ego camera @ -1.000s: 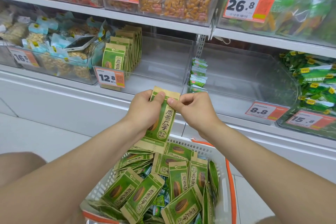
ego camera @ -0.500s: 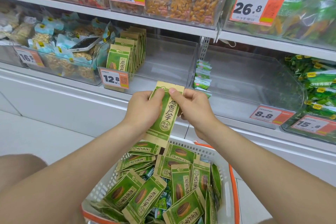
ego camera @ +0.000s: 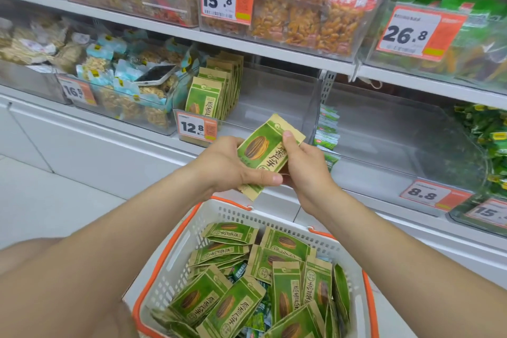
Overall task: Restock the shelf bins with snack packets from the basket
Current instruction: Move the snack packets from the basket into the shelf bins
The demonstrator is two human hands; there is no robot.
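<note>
Snack packet [ego camera: 267, 153] between left fingers [ego camera: 270, 179], right fingers [ego camera: 288, 138]

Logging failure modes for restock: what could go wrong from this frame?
1. The held packet sits tilted between left hand and right hand; a loose pinch could drop it outside the basket.
2. The upright row in the 12.8 bin has open space on its right; pushing in could topple it.
3. The phone lies on the neighbouring bin's packets; a bump might dislodge it.
</note>
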